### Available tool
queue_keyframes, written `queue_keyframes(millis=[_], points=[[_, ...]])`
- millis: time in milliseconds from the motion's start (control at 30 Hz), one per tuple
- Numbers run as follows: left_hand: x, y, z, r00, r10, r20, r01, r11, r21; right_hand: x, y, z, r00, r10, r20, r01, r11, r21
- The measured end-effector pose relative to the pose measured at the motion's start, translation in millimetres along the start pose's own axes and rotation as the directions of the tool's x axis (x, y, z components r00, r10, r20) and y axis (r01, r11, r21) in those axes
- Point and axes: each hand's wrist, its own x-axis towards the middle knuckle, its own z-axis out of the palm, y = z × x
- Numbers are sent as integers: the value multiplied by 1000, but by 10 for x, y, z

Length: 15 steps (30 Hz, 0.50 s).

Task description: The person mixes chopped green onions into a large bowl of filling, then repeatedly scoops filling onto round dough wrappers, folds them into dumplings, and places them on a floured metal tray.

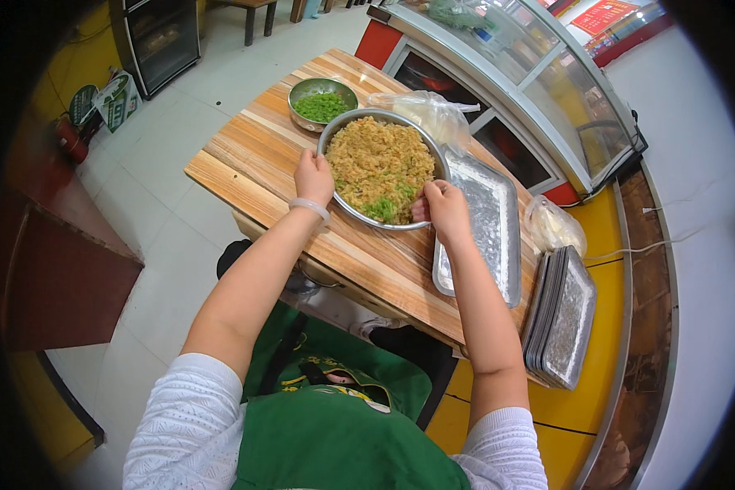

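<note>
A round metal bowl (335,195) stands on the wooden table (251,147), filled with a yellowish-brown crumbly food mixture (380,150) that looks like cooked rice or grain. Chopped greens lie on it near the lower edge. My left hand (314,177) grips the bowl's left rim, thumb on top. At the lower right rim is my right hand (442,208), its fingers curled at the rim and partly hidden; whether they hold the rim or some food cannot be told. Behind the bowl, to the left, a smaller metal bowl (300,117) holds chopped greens (320,107).
An oblong metal tray (484,214) lies right of the bowl. A clear plastic bag (432,116) sits behind it, another bag (554,223) at the table's right end beside a stack of metal trays (563,324). A glass display case (514,67) stands beyond the table.
</note>
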Motion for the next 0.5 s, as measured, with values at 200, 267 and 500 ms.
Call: queue_keyframes(millis=[200, 267, 500], points=[[-34, 82, -41, 1000, -12, -10, 12, 1000, -8, 206, -204, -38, 998, -29, -60, 32, 998, 56], [-49, 87, -44, 1000, -6, -28, 6, 1000, 0, 103, -343, -66, 995, -90, -35, 85, 989, -120], [-49, 83, -49, 1000, -15, -6, 15, 1000, -24, 139, -173, 266, 996, 72, 57, -73, 997, 18]])
